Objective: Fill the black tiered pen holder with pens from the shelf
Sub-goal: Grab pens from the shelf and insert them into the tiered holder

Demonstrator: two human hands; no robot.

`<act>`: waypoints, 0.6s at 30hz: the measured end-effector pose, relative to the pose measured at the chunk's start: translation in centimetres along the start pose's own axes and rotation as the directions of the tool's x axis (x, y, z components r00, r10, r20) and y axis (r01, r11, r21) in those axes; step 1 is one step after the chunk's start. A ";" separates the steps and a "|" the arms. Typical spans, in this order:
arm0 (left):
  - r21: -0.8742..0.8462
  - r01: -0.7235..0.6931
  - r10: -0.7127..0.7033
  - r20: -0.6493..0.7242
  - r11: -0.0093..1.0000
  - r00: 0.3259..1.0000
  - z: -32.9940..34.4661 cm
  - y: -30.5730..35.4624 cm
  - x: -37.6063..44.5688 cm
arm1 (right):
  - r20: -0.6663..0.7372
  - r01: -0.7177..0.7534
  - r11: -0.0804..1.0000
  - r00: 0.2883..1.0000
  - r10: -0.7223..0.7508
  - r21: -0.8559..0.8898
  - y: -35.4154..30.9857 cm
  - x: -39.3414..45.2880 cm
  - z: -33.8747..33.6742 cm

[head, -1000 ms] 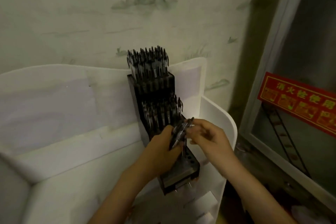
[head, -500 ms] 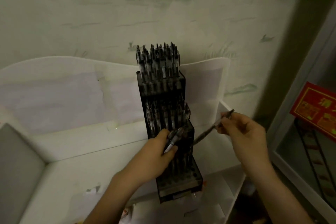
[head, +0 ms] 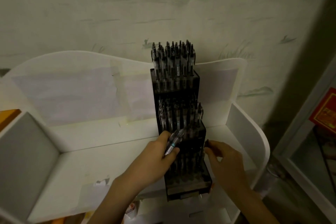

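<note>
The black tiered pen holder (head: 189, 185) stands on the white shelf (head: 109, 160) against the wall. Its top tier (head: 172, 60) and middle tier (head: 180, 114) are packed with upright pens, and the low front tier is dark with some pens in it. My left hand (head: 158, 158) grips a small bundle of clear pens (head: 173, 141) in front of the holder's left side. My right hand (head: 225, 160) is at the right edge of the low tier and pinches the dark end of one pen (head: 206, 142), whose lower part is hidden in the holder.
The shelf has a tall curved white back panel (head: 72, 87) and a rounded right side wall (head: 254, 132). A glass cabinet door with a red sign (head: 325, 114) stands to the right. An orange object (head: 7, 116) sits at the far left, with paper scraps on the shelf.
My right hand pulled one pen out of the bundle, swung it right, then brought it down to the holder's low tier. My left hand stayed put with the bundle.
</note>
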State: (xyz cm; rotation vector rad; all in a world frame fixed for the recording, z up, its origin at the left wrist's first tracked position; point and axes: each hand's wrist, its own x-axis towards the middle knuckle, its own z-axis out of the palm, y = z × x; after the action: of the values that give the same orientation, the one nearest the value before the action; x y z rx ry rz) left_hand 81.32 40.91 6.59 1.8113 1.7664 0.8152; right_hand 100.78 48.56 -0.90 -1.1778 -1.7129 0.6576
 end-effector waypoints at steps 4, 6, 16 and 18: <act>-0.011 0.002 -0.003 -0.005 1.000 1.000 -0.1 -0.4 -0.4 | 0.026 -0.056 0.997 0.998 0.055 0.048 0.8 -0.1 0.7; -0.013 -0.001 0.001 -0.003 1.000 1.000 -0.1 -0.6 -0.5 | 0.044 -0.101 0.995 0.994 0.100 0.023 1.6 -0.5 1.3; -0.034 -0.008 0.008 0.012 0.999 1.000 0.3 -1.3 -0.8 | 0.007 -0.108 0.993 0.994 0.108 -0.053 0.8 -1.0 0.9; -0.028 -0.011 0.012 0.012 1.000 1.000 0.4 -1.5 -0.8 | -0.036 -0.048 0.998 0.998 0.047 -0.029 -0.5 -1.1 0.7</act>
State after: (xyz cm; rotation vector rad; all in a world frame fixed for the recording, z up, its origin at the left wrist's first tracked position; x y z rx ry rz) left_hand 80.58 40.18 5.18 1.8058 1.7298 0.8278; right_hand 100.08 47.41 -1.21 -1.2471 -1.6750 0.6375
